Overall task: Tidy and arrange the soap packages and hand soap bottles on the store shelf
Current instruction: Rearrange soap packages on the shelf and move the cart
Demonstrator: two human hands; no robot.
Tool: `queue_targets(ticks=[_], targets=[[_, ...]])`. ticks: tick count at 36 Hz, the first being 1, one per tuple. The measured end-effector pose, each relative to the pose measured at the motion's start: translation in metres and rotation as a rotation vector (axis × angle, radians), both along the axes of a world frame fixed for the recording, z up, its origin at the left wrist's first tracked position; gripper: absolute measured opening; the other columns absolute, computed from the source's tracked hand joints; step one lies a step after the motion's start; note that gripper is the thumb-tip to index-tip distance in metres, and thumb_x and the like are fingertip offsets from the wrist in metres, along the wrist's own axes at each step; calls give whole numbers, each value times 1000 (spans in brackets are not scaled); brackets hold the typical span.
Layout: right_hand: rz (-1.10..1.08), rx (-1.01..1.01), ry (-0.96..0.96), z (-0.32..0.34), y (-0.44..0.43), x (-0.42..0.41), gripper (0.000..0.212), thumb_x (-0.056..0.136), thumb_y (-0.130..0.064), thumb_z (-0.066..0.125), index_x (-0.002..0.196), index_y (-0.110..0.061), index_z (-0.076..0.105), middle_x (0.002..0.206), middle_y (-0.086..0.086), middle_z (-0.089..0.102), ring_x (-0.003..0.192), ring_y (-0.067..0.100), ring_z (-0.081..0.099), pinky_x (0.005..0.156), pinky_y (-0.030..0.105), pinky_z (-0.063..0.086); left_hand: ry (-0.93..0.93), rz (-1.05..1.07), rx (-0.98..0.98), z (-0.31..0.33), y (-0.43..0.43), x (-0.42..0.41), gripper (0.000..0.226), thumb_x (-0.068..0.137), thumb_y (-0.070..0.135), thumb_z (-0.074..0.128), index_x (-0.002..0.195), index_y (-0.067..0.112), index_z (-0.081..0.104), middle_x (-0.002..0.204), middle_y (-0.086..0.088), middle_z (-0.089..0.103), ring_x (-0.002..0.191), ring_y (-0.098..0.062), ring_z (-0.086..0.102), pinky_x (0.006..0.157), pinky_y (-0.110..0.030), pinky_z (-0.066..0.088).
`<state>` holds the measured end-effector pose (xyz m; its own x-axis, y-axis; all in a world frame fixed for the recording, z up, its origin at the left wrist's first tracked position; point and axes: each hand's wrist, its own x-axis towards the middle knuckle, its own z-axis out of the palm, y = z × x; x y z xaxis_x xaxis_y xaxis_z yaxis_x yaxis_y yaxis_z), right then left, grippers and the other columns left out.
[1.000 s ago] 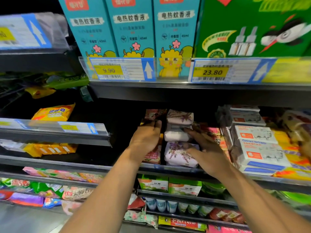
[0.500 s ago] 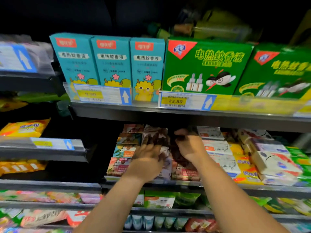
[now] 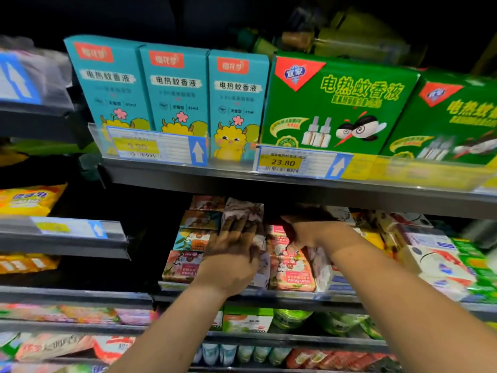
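Note:
A stack of lavender-print soap packages (image 3: 243,211) stands in the middle of the soap shelf (image 3: 293,295). My left hand (image 3: 231,251) lies against the front of this stack with its fingers spread and straight. Pink Goat Soap boxes (image 3: 291,269) stand just right of the stack. My right hand (image 3: 309,231) reaches in over their tops, and its fingertips are lost in the shadow under the upper shelf. A pale package (image 3: 321,265) sits on edge below that hand. Floral soap boxes (image 3: 193,238) are piled to the left.
White soap packs (image 3: 435,262) and green packs (image 3: 481,267) fill the shelf's right side. Above, the upper shelf edge (image 3: 269,181) hangs low over my hands, carrying teal boxes (image 3: 174,90) and green boxes (image 3: 336,103). Lower shelves hold more packets. A dark gap lies left of the soap.
My hands have moved up the lavender stack and deeper under the upper shelf. The camera has tilted up, showing the whole row of boxes above.

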<state>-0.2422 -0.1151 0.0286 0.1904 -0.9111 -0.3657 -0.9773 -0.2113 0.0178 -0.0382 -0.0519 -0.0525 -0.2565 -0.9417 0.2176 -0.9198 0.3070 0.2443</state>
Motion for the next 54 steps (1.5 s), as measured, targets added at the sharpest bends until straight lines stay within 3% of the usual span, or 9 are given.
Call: queue_targets(ticks=[9, 15, 23, 30, 36, 39, 43, 49, 54], targets=[[-156, 186, -63, -3, -8, 5, 85, 80, -18, 82, 151, -14, 36, 146, 15, 50, 132, 38, 47, 107, 46, 41, 2, -21, 68, 7, 2, 0, 77, 85, 54, 1, 157, 33, 19, 167, 6, 6, 154, -18, 1, 120, -45, 20], [-70, 134, 115, 6, -14, 16, 104, 68, -23, 91, 153, -19, 31, 152, 8, 42, 136, 32, 43, 108, 39, 39, -78, -5, 85, 10, 3, 0, 68, 88, 51, 1, 137, 30, 42, 148, 0, 45, 144, -22, 29, 116, -42, 26], [-174, 147, -3, 2, -9, 12, 103, 69, -11, 89, 153, -21, 31, 145, 12, 51, 129, 35, 50, 100, 43, 46, 39, -33, -15, 1, 2, 4, 58, 94, 47, 20, 135, 22, 54, 155, -6, 42, 149, -26, 28, 112, -47, 36], [-155, 85, -83, 1, -10, 4, 109, 64, -14, 91, 152, -26, 29, 146, 8, 49, 133, 34, 46, 104, 43, 43, 33, -8, 28, 1, -1, 0, 72, 90, 53, 8, 152, 29, 35, 164, 1, 21, 153, -21, 13, 117, -46, 26], [-79, -76, -170, 0, -6, -4, 52, 86, -16, 73, 129, -25, 46, 132, 6, 57, 109, 25, 54, 88, 34, 43, 41, -5, 46, -2, -2, -2, 76, 89, 53, 7, 157, 25, 27, 165, -1, 19, 153, -22, 10, 120, -45, 23], [-92, -98, -178, -3, -5, -6, 60, 84, -18, 74, 137, -29, 47, 137, 5, 57, 120, 27, 56, 99, 39, 48, -6, 1, 78, -1, -3, -4, 82, 85, 54, -4, 158, 26, 18, 167, 1, 9, 154, -20, 0, 122, -43, 17], [-131, -63, -261, -2, -5, -9, 44, 81, -25, 77, 120, -33, 59, 112, -2, 67, 91, 16, 66, 83, 35, 57, 8, 26, 61, 1, -2, -8, 80, 87, 53, 2, 157, 22, 25, 165, -3, 17, 153, -24, 10, 120, -47, 23], [-231, -96, -525, 5, 4, -18, 34, 78, -37, 76, 104, -50, 59, 102, -10, 67, 87, 10, 65, 71, 24, 48, -26, 36, 82, -2, -3, -9, 81, 86, 55, -1, 159, 22, 15, 167, -2, 8, 154, -24, 2, 122, -45, 18], [-423, 4, -752, 15, 20, -24, 25, 89, -46, 70, 72, -30, 61, 65, -5, 64, 70, 16, 62, 75, 30, 52, -34, 52, 121, 3, -3, -11, 86, 80, 54, -9, 159, 25, 9, 167, 2, 3, 154, -20, -4, 124, -40, 10]])
